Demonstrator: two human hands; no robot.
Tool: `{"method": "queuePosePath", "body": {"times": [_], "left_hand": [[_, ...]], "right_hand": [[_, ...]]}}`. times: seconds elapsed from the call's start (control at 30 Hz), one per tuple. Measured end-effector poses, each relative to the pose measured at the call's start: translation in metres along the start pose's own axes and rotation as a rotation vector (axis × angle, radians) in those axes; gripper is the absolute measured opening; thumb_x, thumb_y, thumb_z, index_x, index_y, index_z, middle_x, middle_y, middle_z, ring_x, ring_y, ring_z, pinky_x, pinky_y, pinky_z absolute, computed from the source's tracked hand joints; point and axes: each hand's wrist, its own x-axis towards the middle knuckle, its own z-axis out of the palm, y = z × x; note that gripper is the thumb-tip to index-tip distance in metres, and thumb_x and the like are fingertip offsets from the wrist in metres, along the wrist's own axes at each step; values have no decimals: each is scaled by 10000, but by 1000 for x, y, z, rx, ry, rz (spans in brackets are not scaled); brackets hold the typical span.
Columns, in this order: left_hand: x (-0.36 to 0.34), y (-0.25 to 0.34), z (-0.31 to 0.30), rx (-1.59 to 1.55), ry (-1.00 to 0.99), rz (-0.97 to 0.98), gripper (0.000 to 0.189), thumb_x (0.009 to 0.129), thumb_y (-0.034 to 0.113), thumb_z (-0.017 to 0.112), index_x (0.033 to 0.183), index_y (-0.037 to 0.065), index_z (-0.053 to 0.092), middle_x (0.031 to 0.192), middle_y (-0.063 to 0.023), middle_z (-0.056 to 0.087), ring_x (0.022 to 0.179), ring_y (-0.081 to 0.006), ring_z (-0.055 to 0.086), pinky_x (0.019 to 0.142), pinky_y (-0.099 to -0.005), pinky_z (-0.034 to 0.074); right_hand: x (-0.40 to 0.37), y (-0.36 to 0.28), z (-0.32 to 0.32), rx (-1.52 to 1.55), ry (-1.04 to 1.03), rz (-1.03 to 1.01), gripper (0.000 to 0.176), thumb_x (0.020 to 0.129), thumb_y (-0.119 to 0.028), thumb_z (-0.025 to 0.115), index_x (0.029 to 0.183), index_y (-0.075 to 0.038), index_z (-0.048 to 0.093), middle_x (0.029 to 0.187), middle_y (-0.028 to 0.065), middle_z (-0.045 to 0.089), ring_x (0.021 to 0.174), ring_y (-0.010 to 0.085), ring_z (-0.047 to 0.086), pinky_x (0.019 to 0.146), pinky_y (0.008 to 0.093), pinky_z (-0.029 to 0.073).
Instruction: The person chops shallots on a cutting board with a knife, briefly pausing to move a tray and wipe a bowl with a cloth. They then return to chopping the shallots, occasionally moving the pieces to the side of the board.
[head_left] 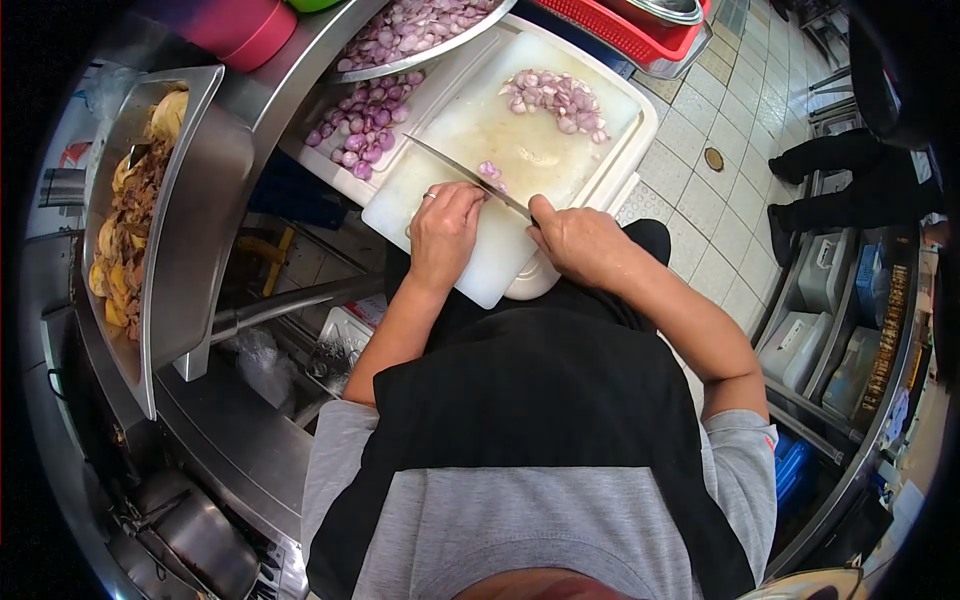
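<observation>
My right hand point(585, 243) is closed round the handle of a knife point(462, 170), whose long blade points up and left across a white cutting board point(440, 205). Curled fingers of my left hand point(445, 235), one with a ring, press against the near side of the blade on a shallot mostly hidden under the fingertips. Small pink shallot pieces point(490, 171) lie just beyond the blade. A pile of peeled shallots point(560, 100) rests at the board's far end. More whole purple shallots point(370, 120) sit in the white tray point(345, 183) left of the board.
A metal bowl point(430, 65) full of shallot pieces stands at the tray's far left. Left is a deep steel pan point(200, 230) of cooked food on a steel counter. A red basket point(640, 35) is at the back. Another person's legs point(830, 155) show at right on the tiled floor point(700, 205).
</observation>
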Motion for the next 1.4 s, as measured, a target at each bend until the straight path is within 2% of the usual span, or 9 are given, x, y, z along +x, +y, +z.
{"method": "queuePosePath", "body": {"times": [0.13,0.3,0.5,0.67,0.87,1.03,1.17,1.2,1.4], "left_hand": [[0,1,2,-7,2,-7,107,776,18,704,866,41,650,910,-97,673,881,-299,637,768,-392,514],[2,1,0,3,8,-5,100,778,25,705,856,42,645,892,-96,667,871,-300,633,758,-395,510],[0,-1,3,-6,8,-13,112,769,19,708,855,43,642,885,-93,662,864,-300,629,752,-394,509],[0,-1,1,-15,10,12,116,763,12,710,853,39,641,880,-93,661,857,-300,627,750,-393,509],[0,2,0,15,12,-26,116,764,14,712,855,41,645,878,-90,660,863,-298,630,756,-391,514],[-1,0,0,25,11,47,123,770,11,704,885,45,677,897,-75,669,884,-281,637,769,-378,521],[-2,0,3,89,-17,97,153,772,5,696,918,47,701,918,-67,678,900,-269,640,773,-368,524],[-2,0,3,89,-17,99,153,772,5,696,918,47,701,918,-67,678,900,-269,640,773,-368,524],[0,-1,4,84,-14,118,115,770,14,695,877,53,679,925,-67,679,899,-268,640,761,-360,525]], "right_hand": [[-12,-16,-22,-54,-116,68,257,962,-236,519,1007,3,436,692,203,660,679,403,671,580,498,525],[4,-4,6,23,49,7,283,975,-270,508,995,-2,418,647,207,635,628,418,652,546,528,511],[-12,-14,-8,-21,-39,57,280,975,-269,510,996,-6,415,630,205,626,611,417,642,541,521,505],[2,-1,11,43,73,1,280,972,-267,515,994,-7,413,637,206,630,618,420,643,543,523,505],[-5,-10,2,-2,-35,57,280,973,-262,514,983,-2,411,640,216,624,627,428,634,563,522,499],[14,18,11,344,-56,89,299,971,-293,512,1069,-15,463,772,266,657,766,454,653,680,543,505],[7,23,-4,174,-81,95,306,975,-311,504,1077,-25,465,799,268,658,802,452,650,708,542,501],[4,17,-5,115,-33,69,284,972,-292,529,1044,-30,448,693,245,629,712,444,646,639,526,497],[-18,-13,-11,-5,-28,70,275,969,-257,519,970,6,436,645,203,635,631,417,648,547,519,504]]}}
